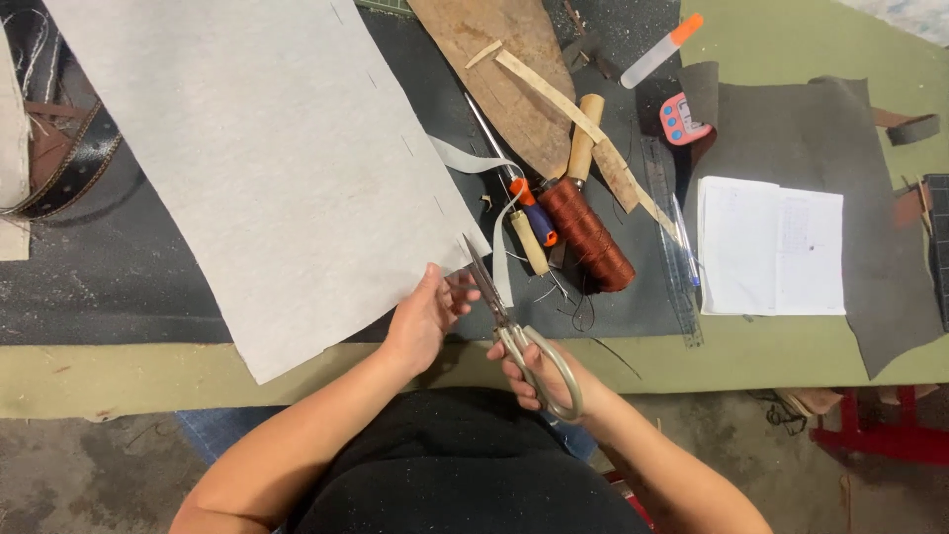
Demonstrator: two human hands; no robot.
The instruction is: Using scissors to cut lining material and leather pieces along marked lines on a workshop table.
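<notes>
While the right hand (539,381) has its fingers closed through the loop handles of the metal scissors (509,326), the blades point up and away, their tips at the near right corner of the grey sheet (267,168). Just left of the blades, the left hand (425,321) pinches the edge of that sheet between thumb and fingers, so its grip is closed on the sheet. A narrow cut strip (499,222) curls away from the sheet's right edge, beside the blades.

Farther on, the sheet lies spread across a dark mat (119,277) on the green bench (771,356). To the right of the strip sit a spool of rust-brown thread (588,232) and an awl with an orange and blue handle (534,213). Beyond them lie a clear ruler (677,267), an open notebook (771,247) on dark leather (870,148), a brown leather piece (514,69), and a black belt (69,168) at far left.
</notes>
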